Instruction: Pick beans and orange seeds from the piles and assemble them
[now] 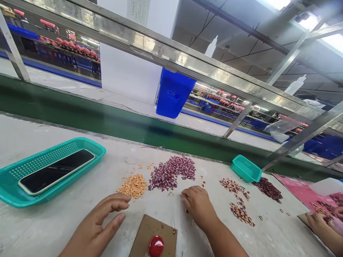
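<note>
My left hand (103, 223) hovers over the table beside a pile of small orange pieces (134, 186), with thumb and fingers apart and nothing between them. My right hand (197, 204) is low at the tabletop, just in front of a pile of small dark red and white pieces (174, 172). Its fingers are curled together, and whatever they may hold is hidden. Between my hands, nearer to me, lies a brown cardboard piece (144, 233) with a shiny red round object (156, 245) on it.
A teal basket (91, 142) holding a phone (57, 171) lies left. Right are mixed orange and red pieces (241, 213), a small teal basket (246, 168) and a dark red pile (268, 190). Another person's hands (321, 223) work at far right. A green conveyor belt (120, 119) runs behind.
</note>
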`<state>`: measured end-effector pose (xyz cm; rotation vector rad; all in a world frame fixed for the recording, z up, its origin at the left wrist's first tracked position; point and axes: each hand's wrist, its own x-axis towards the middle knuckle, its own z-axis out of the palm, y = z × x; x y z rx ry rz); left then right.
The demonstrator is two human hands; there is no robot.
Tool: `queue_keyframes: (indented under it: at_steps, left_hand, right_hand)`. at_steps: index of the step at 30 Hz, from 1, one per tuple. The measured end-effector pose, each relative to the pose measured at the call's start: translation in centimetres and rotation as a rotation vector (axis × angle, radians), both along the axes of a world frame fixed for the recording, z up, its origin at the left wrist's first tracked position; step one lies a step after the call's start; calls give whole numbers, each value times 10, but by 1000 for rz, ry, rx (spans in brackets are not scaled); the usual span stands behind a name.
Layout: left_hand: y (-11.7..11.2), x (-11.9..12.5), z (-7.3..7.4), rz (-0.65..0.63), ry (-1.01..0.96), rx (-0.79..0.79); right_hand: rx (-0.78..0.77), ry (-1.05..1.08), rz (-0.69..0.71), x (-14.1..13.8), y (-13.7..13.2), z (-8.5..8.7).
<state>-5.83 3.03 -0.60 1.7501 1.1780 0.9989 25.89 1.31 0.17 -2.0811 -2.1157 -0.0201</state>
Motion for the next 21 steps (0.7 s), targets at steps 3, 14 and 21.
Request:
queue_keyframes:
  at_steps: [3, 14, 21]
  left_hand:
    - [10, -16, 6, 60, 81, 24]
    - [40, -25, 32, -62, 454, 149]
    - [43, 3, 20, -222, 636, 250]
  right_hand:
    - [-18, -23, 27, -19, 23, -1]
    - [10, -35, 41, -31, 43, -5]
    - [25, 201, 39, -35, 32, -1]
